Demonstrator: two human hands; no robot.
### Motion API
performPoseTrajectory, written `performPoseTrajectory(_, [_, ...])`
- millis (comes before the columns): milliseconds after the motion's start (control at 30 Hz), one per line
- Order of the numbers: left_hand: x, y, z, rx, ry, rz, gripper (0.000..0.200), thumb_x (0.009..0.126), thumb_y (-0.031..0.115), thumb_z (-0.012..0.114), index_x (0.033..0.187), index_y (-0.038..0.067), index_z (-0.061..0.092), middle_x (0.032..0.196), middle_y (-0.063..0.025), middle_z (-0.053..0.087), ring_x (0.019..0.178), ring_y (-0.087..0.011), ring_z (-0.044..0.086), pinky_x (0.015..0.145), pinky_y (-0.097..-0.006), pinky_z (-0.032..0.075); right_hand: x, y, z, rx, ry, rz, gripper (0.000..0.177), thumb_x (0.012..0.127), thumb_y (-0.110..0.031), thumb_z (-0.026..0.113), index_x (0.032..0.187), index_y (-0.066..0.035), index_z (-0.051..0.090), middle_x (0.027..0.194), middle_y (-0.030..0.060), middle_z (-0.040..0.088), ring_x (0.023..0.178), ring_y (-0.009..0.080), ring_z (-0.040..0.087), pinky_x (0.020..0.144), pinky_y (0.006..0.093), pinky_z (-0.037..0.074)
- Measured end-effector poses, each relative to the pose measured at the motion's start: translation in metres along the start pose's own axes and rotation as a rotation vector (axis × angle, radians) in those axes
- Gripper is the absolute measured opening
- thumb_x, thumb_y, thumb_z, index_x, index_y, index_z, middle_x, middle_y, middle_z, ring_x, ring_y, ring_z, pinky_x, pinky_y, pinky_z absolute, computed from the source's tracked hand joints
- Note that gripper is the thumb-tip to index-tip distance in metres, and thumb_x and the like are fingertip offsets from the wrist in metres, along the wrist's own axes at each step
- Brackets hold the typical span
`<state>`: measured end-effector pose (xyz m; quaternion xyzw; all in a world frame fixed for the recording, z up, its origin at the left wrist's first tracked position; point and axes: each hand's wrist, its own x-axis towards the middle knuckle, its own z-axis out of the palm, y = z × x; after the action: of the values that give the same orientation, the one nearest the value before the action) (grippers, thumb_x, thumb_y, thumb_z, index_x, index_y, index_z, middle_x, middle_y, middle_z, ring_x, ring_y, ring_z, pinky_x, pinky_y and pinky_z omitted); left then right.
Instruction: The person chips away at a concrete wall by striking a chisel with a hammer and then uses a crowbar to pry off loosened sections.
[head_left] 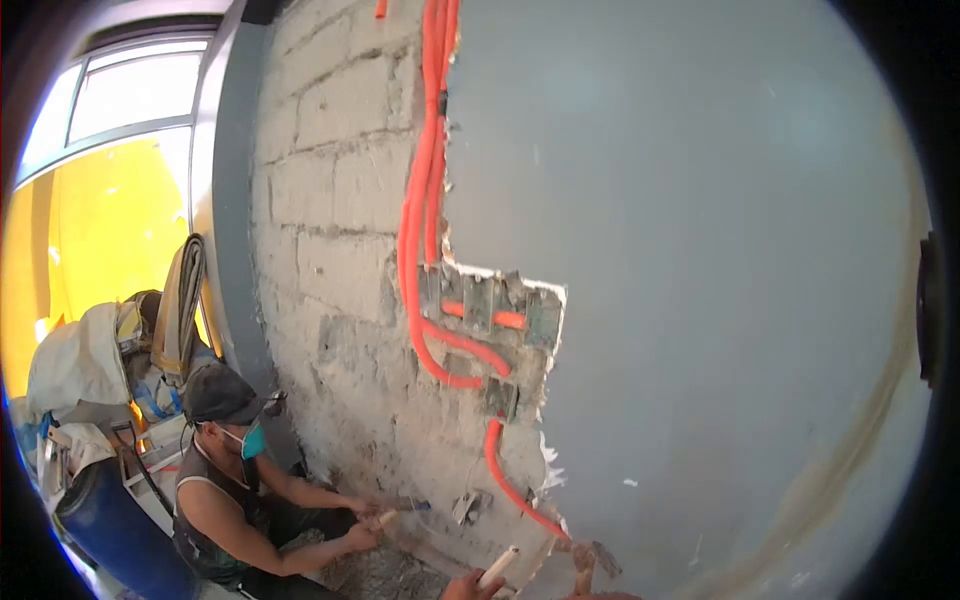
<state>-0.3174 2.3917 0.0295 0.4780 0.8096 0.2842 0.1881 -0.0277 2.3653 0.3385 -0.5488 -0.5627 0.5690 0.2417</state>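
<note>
At the bottom edge, my left hand is closed around a tool with a pale, round-ended handle; its other end is out of view. My right hand barely shows, closed at the handle of a hammer whose metal head points up close to the wall. Just above the hammer, an orange conduit curves down from a metal utility box set in bare block wall. Ragged edges of the grey wall covering run beside the conduit.
A co-worker in cap and mask sits low at the left, holding tools against the wall base. Behind are a blue drum and sacks. More orange conduits and metal boxes line the block wall. Rubble covers the floor.
</note>
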Motion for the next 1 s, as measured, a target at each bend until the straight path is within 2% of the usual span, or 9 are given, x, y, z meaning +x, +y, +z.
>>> performPoseTrajectory(67, [-0.116, 0.175, -0.213, -0.288, -0.141, -0.095, 0.059, 0.086, 0.05, 0.062, 0.117, 0.0, 0.062, 0.106, -0.023, 0.066, 0.097, -0.0324, 0.065, 0.085, -0.0406, 0.049, 0.009, 0.011, -0.004, -0.04, 0.02, -0.125, 0.027, 0.091, -0.028, 0.057, 0.09, -0.002, 0.054, 0.069, 0.0072, 0.058, 0.054, 0.0153, 0.053, 0.054, 0.0352, 0.044])
performPoseTrajectory(100, [-0.121, 0.167, -0.205, -0.208, -0.001, 0.093, 0.058, 0.086, 0.053, 0.058, 0.113, 0.002, 0.06, 0.083, -0.0236, 0.066, 0.079, -0.0424, 0.065, 0.067, -0.0489, 0.05, 0.009, 0.009, -0.006, -0.063, 0.038, -0.164, 0.027, 0.09, -0.028, 0.058, 0.08, -0.002, 0.056, 0.063, 0.0057, 0.055, 0.054, 0.0151, 0.053, 0.053, 0.0353, 0.043])
performPoseTrajectory(167, [-0.129, 0.153, -0.193, -0.188, 0.063, 0.121, 0.054, 0.086, 0.053, 0.059, 0.099, 0.001, 0.063, 0.075, -0.0236, 0.065, 0.073, -0.0428, 0.064, 0.063, -0.048, 0.049, -0.013, -0.007, -0.008, -0.125, 0.103, -0.135, 0.033, 0.09, -0.029, 0.059, 0.068, -0.005, 0.056, 0.057, 0.0005, 0.054, 0.053, 0.0126, 0.053, 0.05, 0.033, 0.042])
performPoseTrajectory(433, [-0.139, 0.107, -0.176, 0.164, -0.472, 0.281, 0.041, 0.086, 0.048, 0.059, 0.098, 0.009, 0.063, 0.079, -0.0206, 0.065, 0.075, -0.0395, 0.065, 0.062, -0.0515, 0.049, -0.072, 0.033, -0.031, -0.232, 0.299, 0.084, 0.052, 0.089, -0.048, 0.061, 0.075, 0.003, 0.056, 0.055, 0.0061, 0.045, 0.055, 0.0124, 0.041, 0.05, 0.034, 0.038])
performPoseTrajectory(567, [-0.156, 0.069, -0.167, 0.399, -0.766, 0.279, 0.051, 0.084, 0.053, 0.059, 0.109, 0.009, 0.064, 0.098, -0.0177, 0.067, 0.094, -0.0373, 0.063, 0.077, -0.0464, 0.051, -0.112, 0.062, -0.04, -0.394, 0.402, 0.225, 0.055, 0.088, -0.048, 0.061, 0.077, 0.006, 0.06, 0.06, 0.0184, 0.055, 0.056, 0.0237, 0.053, 0.055, 0.0395, 0.042])
performPoseTrajectory(800, [-0.205, -0.033, -0.106, 0.168, -0.581, 0.129, 0.043, 0.083, 0.048, 0.061, 0.09, 0.006, 0.063, 0.088, -0.0193, 0.065, 0.083, -0.0395, 0.063, 0.071, -0.0506, 0.048, -0.11, 0.21, -0.099, -0.578, 0.217, 0.421, 0.064, 0.087, -0.056, 0.054, 0.077, 0.006, 0.064, 0.071, 0.0248, 0.063, 0.068, 0.0386, 0.064, 0.064, 0.046, 0.047])
performPoseTrajectory(900, [-0.263, -0.105, -0.048, -0.312, -0.41, -0.588, 0.041, 0.085, 0.045, 0.061, 0.104, 0.009, 0.059, 0.081, -0.0145, 0.063, 0.073, -0.0355, 0.063, 0.063, -0.0459, 0.05, -0.086, 0.278, -0.142, -0.645, -0.06, 0.496, 0.068, 0.088, -0.059, 0.048, 0.077, 0.006, 0.066, 0.069, 0.0243, 0.064, 0.07, 0.0371, 0.066, 0.065, 0.0466, 0.05])
performPoseTrajectory(967, [-0.327, -0.129, -0.022, -0.951, -0.097, -0.932, 0.047, 0.086, 0.047, 0.061, 0.117, 0.012, 0.053, 0.077, -0.0077, 0.063, 0.068, -0.0304, 0.063, 0.057, -0.0416, 0.05, -0.082, 0.319, -0.172, -0.591, -0.169, 0.489, 0.064, 0.087, -0.056, 0.049, 0.078, 0.006, 0.065, 0.07, 0.0231, 0.064, 0.069, 0.0359, 0.065, 0.065, 0.0461, 0.049])
performPoseTrajectory(1000, [-0.358, -0.117, -0.011, -1.19, 0.252, -1.428, 0.052, 0.086, 0.051, 0.06, 0.118, 0.011, 0.052, 0.074, -0.007, 0.058, 0.061, -0.0263, 0.059, 0.048, -0.0382, 0.047, -0.082, 0.342, -0.187, -0.539, -0.21, 0.498, 0.062, 0.087, -0.054, 0.05, 0.078, 0.006, 0.065, 0.07, 0.0225, 0.063, 0.069, 0.0353, 0.064, 0.064, 0.0459, 0.049])
